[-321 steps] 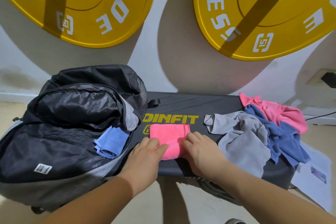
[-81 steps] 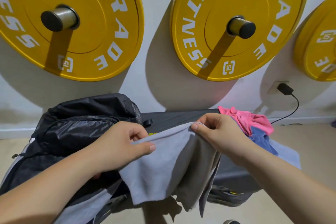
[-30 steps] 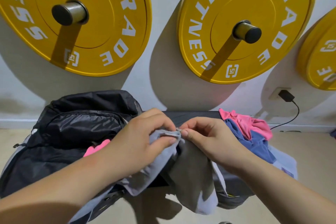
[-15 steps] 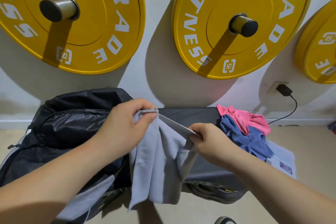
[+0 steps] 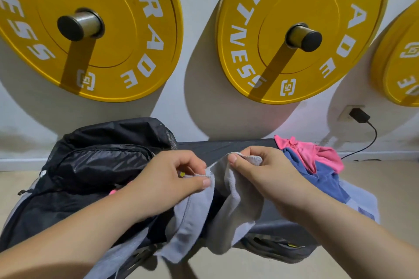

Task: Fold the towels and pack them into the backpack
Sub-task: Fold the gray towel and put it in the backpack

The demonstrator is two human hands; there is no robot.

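A grey towel [image 5: 235, 208] hangs in the air in front of me, above the black bench [image 5: 217, 147]. My left hand [image 5: 167, 186] pinches one spot on its top edge and my right hand [image 5: 260, 176] pinches another spot close by. The cloth droops below both hands in loose folds. The black backpack [image 5: 97, 163] lies at the left end of the bench, and a sliver of a pink towel [image 5: 112, 192] shows at its opening beside my left wrist. A blue towel [image 5: 322, 179] and a pink towel [image 5: 310, 149] lie crumpled at the right end.
Yellow weight plates [image 5: 294, 29] hang on pegs on the white wall behind the bench. A charger [image 5: 359, 115] is plugged into a wall socket at the right, its cable trailing down. Tan floor lies on both sides of the bench.
My hands have come close together along the towel's top edge, the left one dropping lower. The grey towel now hangs bunched between them instead of spread out.
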